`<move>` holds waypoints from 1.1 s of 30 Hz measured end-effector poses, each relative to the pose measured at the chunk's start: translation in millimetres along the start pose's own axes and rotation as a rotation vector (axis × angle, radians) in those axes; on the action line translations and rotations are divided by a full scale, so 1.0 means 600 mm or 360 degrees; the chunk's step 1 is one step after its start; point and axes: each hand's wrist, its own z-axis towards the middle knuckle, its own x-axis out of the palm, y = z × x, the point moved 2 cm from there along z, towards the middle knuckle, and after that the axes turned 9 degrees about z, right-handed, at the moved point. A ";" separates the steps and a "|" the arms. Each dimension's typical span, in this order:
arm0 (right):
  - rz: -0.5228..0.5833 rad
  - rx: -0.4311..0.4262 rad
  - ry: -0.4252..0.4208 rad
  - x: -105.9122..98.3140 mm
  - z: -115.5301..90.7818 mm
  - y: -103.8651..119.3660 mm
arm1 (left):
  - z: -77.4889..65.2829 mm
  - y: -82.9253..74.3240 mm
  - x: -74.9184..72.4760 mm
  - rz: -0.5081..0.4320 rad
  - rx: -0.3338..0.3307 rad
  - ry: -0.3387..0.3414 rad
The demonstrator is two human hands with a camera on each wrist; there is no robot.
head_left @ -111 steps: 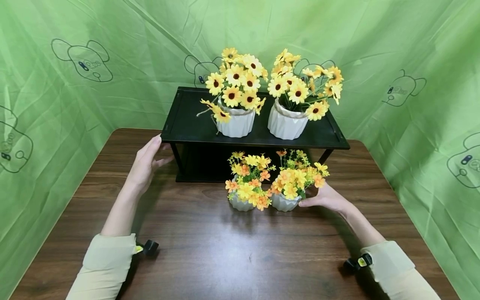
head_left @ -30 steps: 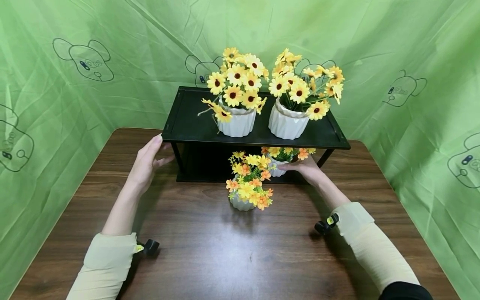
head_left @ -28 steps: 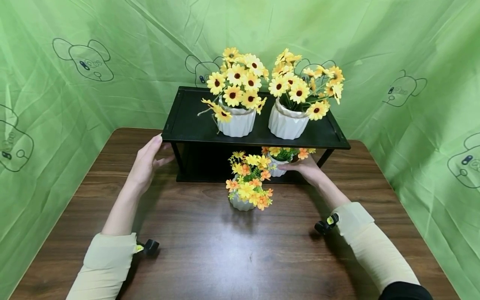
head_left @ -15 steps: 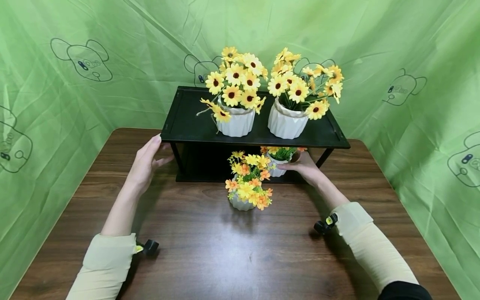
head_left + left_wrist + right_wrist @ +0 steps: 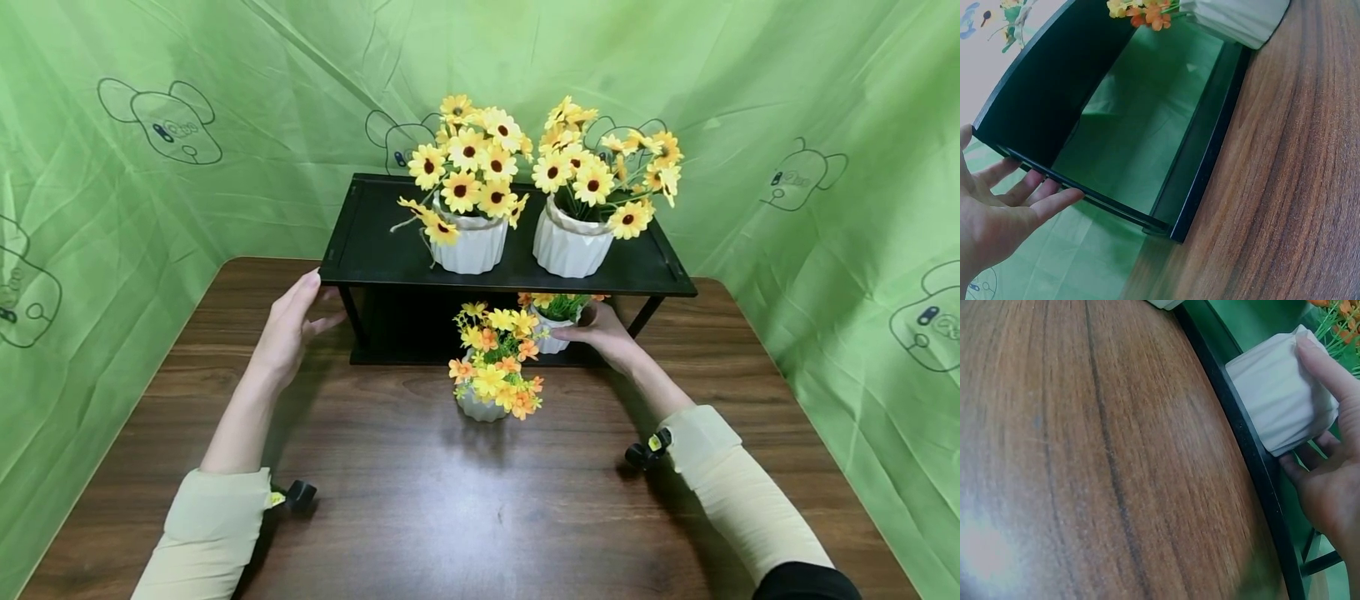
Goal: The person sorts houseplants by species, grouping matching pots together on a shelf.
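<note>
A black two-tier shelf [image 5: 382, 237] stands on the table. My left hand [image 5: 288, 327] rests against its left side; in the left wrist view the extended fingers [image 5: 1054, 203] touch the side bars. On the right part of the lower tier, my right hand [image 5: 606, 335] holds a small white flowerpot [image 5: 553, 335] with orange and yellow flowers. The right wrist view shows the thumb on the rim of that pot [image 5: 1279, 394], fingers around its far side. The upper tier hides some of its blooms. A similar potted plant [image 5: 483, 408] stands on the table before the shelf.
Two white pots of yellow daisies, one left [image 5: 470, 250] and one right [image 5: 572, 246], stand on the upper tier. Green cloth [image 5: 285, 150] with printed outlines hangs around the back and sides of the wooden table [image 5: 420, 500].
Since the earliest frame, my right hand has moved the right-hand potted plant from the table back onto the lower tier. Over the last second it has barely moved. My left hand has stayed put.
</note>
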 end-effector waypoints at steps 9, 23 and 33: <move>-0.0065 0.0010 -0.0043 0.003 -0.007 0.003 | 0.000 0.001 -0.002 0.0003 -0.0016 -0.0007; -0.0250 -0.0090 -0.0120 -0.008 -0.052 0.006 | 0.000 -0.001 -0.001 0.0011 -0.0003 -0.0007; -0.0153 -0.0146 -0.0092 -0.020 -0.098 0.001 | 0.000 0.000 -0.001 0.0000 -0.0002 0.0001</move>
